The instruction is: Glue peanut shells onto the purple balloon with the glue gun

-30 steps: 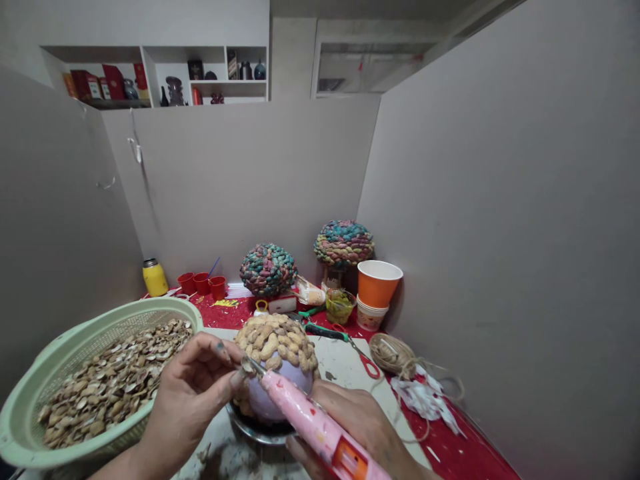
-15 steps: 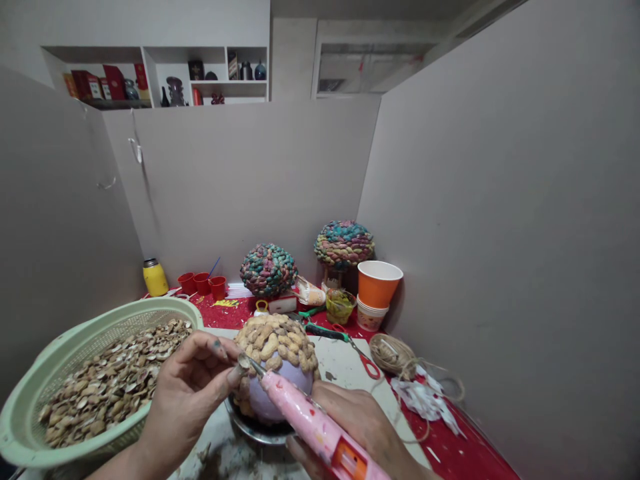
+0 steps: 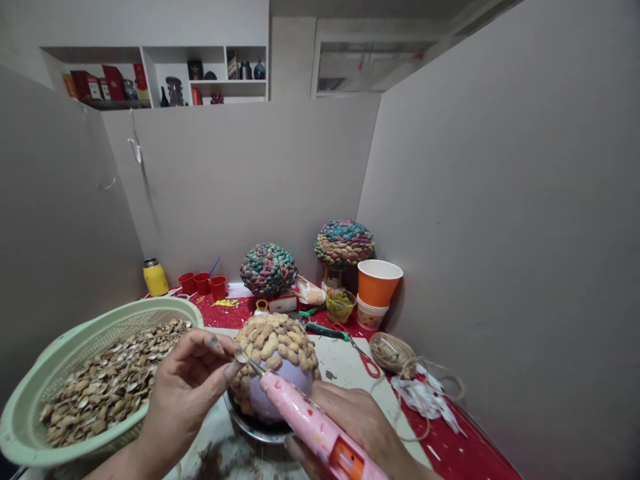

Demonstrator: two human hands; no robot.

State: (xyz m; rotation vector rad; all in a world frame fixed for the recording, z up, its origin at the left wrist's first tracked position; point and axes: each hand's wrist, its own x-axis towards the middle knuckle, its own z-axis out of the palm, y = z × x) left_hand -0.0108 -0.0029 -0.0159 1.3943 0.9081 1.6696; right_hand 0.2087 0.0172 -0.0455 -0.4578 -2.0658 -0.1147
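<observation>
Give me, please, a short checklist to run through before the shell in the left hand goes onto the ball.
1. Shell held: the left hand pinches a peanut shell at its fingertips. Ok.
2. Glue gun aimed: the right hand grips the pink glue gun, nozzle at the shell. Ok.
3. Glue on the shell: too small to tell. Cannot tell.
4. Bare spot free: the purple ball shows uncovered surface below its shell layer. Ok.
5. Ball steady: it sits in a metal dish, no hand on it. Cannot tell.
6. Shell supply: the green basket beside the left hand holds many shells. Ok.
</observation>
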